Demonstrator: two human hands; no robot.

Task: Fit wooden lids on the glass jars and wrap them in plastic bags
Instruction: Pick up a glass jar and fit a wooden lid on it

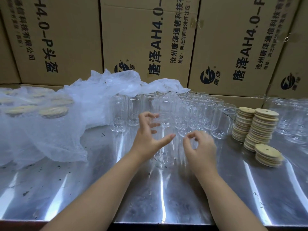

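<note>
Forearms [103, 189] over worktop [50, 189] front edge: steady glass jar [164, 157] between left hand [146, 137], fingers [154, 125] spread, and right hand [202, 147], fingers pinched, hold unclear; seat lid [266, 150] squarely.

In the middle of the frame, the left hand [147, 139] and right hand [202, 147] curl beside a clear glass jar [165, 158] on the shiny surface [100, 189]. More jars [191, 110] stand behind. Wooden lids [261, 127] are stacked at the right.

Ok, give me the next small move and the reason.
Probably send the right hand to the short lid stack for one lid: the jar by the left hand shows no lid that I can see, and that stack lies nearest.
</note>
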